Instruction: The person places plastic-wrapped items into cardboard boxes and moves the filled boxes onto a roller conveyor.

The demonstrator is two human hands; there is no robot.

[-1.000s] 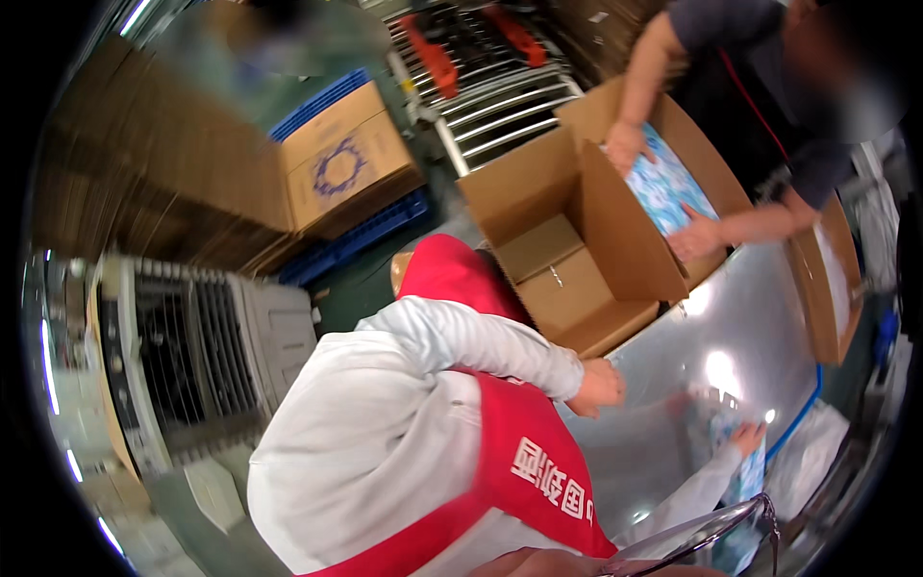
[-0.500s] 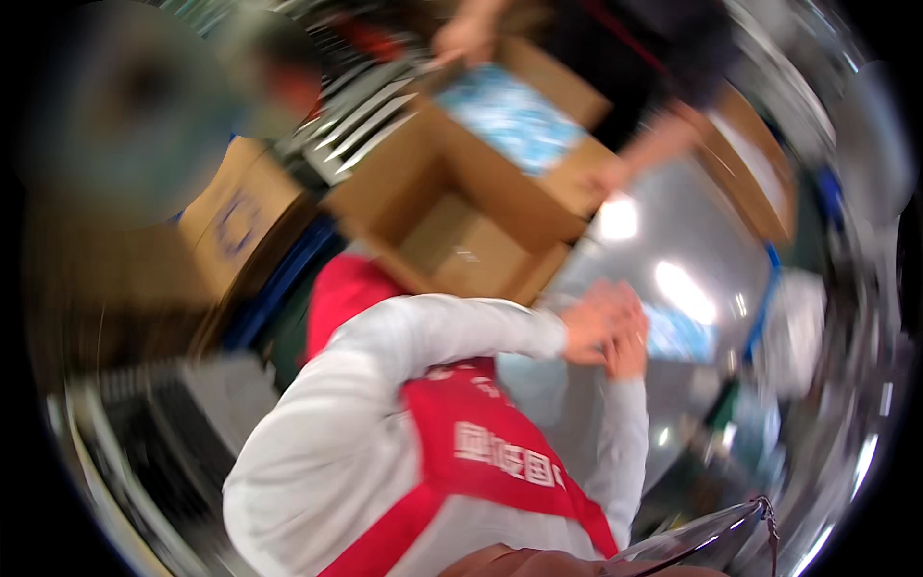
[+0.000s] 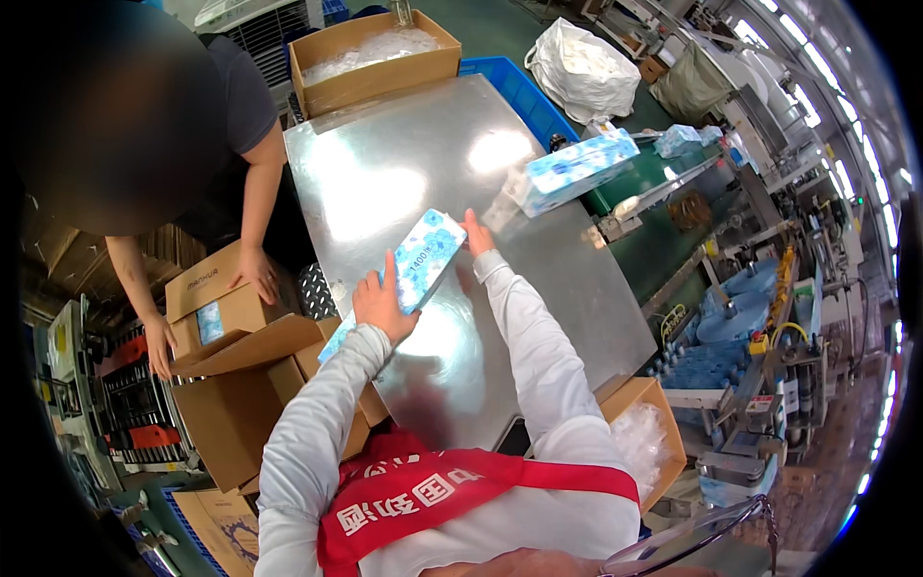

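From where I stand, the blue and white patterned pack (image 3: 426, 258) lies slantwise at the middle of the frame, over the shiny metal table (image 3: 538, 317). The person's left hand (image 3: 382, 306) is bent over its lower-left part, index finger stretched along the near edge and thumb on the other side, so it has a loose, fairly wide hold. The right hand (image 3: 477, 236) is at the upper-right end, fingers mostly straight and unwrapped; I cannot tell how hard they press. A blue strip shows past the left wrist, and I cannot tell whether it belongs to the same pack.

To handle this well, I'd let the 2 hands share the load from opposite ends, with flat fingers, because a wrapped pack like this probably dents under a pinch. On so smooth a top, it likely turns easily, so small, even pushes should do. The left sleeve (image 3: 310, 423) passes right by the open carton (image 3: 213, 428) at lower left; I'd mind its flaps with that elbow.

At upper left, 1 hand of a co-worker (image 3: 255, 272) rests on another carton (image 3: 245, 315). A 2nd patterned pack (image 3: 582, 171) lies at upper right, beside the green belt (image 3: 649, 188), well apart from both of the person's hands.
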